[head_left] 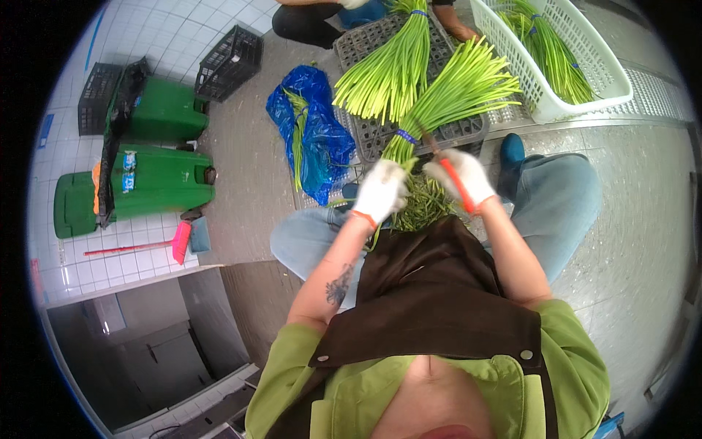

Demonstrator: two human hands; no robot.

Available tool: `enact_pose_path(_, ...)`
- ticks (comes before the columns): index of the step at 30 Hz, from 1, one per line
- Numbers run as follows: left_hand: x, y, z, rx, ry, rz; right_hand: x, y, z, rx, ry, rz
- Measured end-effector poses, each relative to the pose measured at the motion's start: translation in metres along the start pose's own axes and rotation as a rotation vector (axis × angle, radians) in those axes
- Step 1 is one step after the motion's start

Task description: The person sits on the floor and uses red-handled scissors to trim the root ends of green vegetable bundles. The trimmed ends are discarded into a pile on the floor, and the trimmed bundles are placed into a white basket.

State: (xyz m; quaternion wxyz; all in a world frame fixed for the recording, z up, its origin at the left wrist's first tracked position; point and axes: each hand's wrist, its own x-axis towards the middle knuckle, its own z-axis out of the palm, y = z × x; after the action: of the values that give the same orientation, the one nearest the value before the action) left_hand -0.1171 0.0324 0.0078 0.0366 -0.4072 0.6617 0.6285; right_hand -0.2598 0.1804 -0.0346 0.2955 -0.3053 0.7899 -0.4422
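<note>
My left hand (382, 189), in a white glove with an orange cuff, is closed at the narrow lower end of a bundle of long green stalks (457, 91). A purple band (406, 136) ties that bundle just above the hand. In my right hand (464, 175), also gloved, is a knife with an orange handle (455, 183). Its dark blade lies against the stalks beside the band. Both hands are slightly blurred. Below them is a heap of green trimmings (423, 203) over my brown apron (431, 267). Another tied bundle (391, 69) rests on a dark grey crate (457, 132).
A white basket (548, 102) with tied bundles stands at the far right. On the left are a blue plastic bag (322, 157) with stalks, green bins (164, 175), a black crate (230, 62) and a pink broom (180, 243). Another person's hand (455, 25) is beyond the crate.
</note>
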Motion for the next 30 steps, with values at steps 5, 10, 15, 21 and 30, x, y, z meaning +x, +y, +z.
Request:
enact_pose_path(5,-0.006,-0.033,0.041,0.644,0.061,0.368,-0.005,0.01,-0.024,0.091,0.04,-0.051)
enact_pose_path(10,-0.014,-0.028,0.005,1.13,0.69,0.488,-0.023,-0.015,-0.012,0.49,-0.336,0.171)
enact_pose_path(15,-0.021,-0.088,-0.056,0.979,0.45,0.309,-0.034,-0.009,0.022,0.342,-0.55,0.194)
enact_pose_path(21,-0.038,-0.07,-0.049,0.825,0.413,0.297,-0.036,-0.018,0.038,0.221,-0.705,0.207)
enact_pose_path(30,-0.014,-0.091,-0.073,0.277,0.515,0.025,-0.032,-0.011,0.05,0.113,-0.509,0.004)
